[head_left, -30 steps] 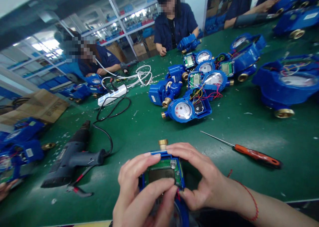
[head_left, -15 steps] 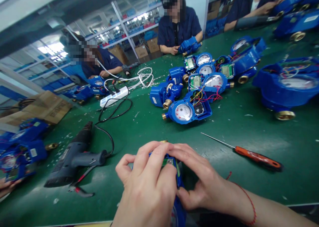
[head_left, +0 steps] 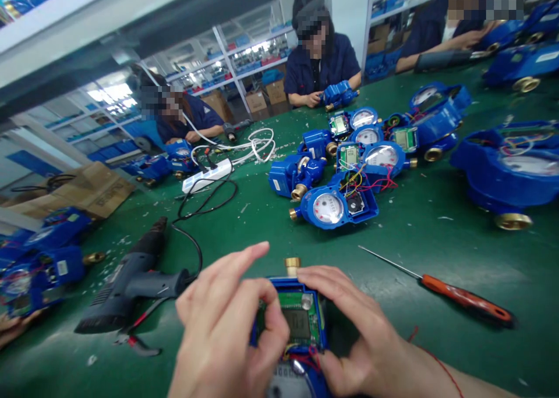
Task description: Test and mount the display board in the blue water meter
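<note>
A blue water meter [head_left: 322, 328] lies at the front edge of the table, its housing uncovered. Inside it sits a green circuit board [head_left: 286, 300] with a grey display; red and yellow wires run below it. A brass pipe end [head_left: 292, 265] sticks out at the far side. My right hand [head_left: 362, 328] grips the meter's right side, fingers at the far corner and thumb at the near one. Over the board's left part, my left hand [head_left: 231, 322] has index finger and thumb pinched together, another finger stretched forward. Whatever lies in that pinch is hidden.
An orange-black screwdriver [head_left: 467, 299] lies to the right. On the left are a heat gun [head_left: 131, 281], red-handled pliers [head_left: 142, 334] and a white power strip [head_left: 207, 177]. Several blue meters [head_left: 327, 209] stand ahead. Co-workers [head_left: 323, 60] sit across the table.
My left hand has drawn back to the left and lifted, uncovering the circuit board and display. My right hand stays on the meter. The view has tilted slightly.
</note>
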Demonstrator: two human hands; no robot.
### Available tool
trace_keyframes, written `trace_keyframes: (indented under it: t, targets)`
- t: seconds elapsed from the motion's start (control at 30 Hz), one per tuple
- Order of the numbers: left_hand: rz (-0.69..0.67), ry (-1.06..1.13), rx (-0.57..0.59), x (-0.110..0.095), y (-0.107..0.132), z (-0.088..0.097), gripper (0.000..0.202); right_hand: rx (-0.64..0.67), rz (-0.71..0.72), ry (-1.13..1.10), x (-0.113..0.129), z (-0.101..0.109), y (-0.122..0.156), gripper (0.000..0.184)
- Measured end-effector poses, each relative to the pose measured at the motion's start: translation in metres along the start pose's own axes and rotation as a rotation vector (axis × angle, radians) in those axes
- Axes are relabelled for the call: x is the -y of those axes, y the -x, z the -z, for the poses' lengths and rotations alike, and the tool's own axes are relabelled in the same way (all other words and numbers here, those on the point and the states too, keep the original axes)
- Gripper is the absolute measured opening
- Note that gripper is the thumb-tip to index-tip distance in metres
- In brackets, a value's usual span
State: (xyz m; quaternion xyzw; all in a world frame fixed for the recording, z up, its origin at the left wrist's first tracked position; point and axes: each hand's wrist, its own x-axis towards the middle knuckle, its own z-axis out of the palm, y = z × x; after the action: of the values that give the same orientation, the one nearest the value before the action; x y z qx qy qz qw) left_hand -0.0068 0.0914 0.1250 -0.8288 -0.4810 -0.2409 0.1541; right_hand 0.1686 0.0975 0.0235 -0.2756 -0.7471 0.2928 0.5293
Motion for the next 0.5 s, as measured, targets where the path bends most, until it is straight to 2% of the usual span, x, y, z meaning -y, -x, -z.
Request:
trace_keyframes:
  t: [0.1, 0.17, 0.23, 0.3, 0.37, 0.5]
  targets:
    - [0.228, -0.131, -0.1, 0.023, 0.006, 0.009, 0.009, 0.001, -0.054, 0.004, -0.002, 0.002, 0.003, 0.07]
    - [0.392, -0.182, -0.111, 0.036, 0.013, 0.011, 0.016, -0.001, -0.066, 0.002, -0.002, 0.003, 0.004, 0.07]
    - [0.485, -0.134, -0.108, 0.042, 0.02, 0.01, 0.019, 0.004, -0.061, 0.004, -0.002, 0.004, 0.003, 0.07]
    - [0.436, 0.012, -0.103, 0.039, 0.027, 0.008, 0.015, 0.007, -0.047, 0.007, -0.001, 0.003, 0.003, 0.071]
    - [0.318, 0.155, -0.103, 0.026, 0.032, 0.004, 0.017, 0.002, -0.034, 0.007, -0.002, 0.002, 0.003, 0.071]
    - [0.213, 0.219, -0.166, -0.007, 0.043, -0.004, 0.021, -0.01, -0.022, 0.017, -0.003, 0.001, 0.003, 0.069]
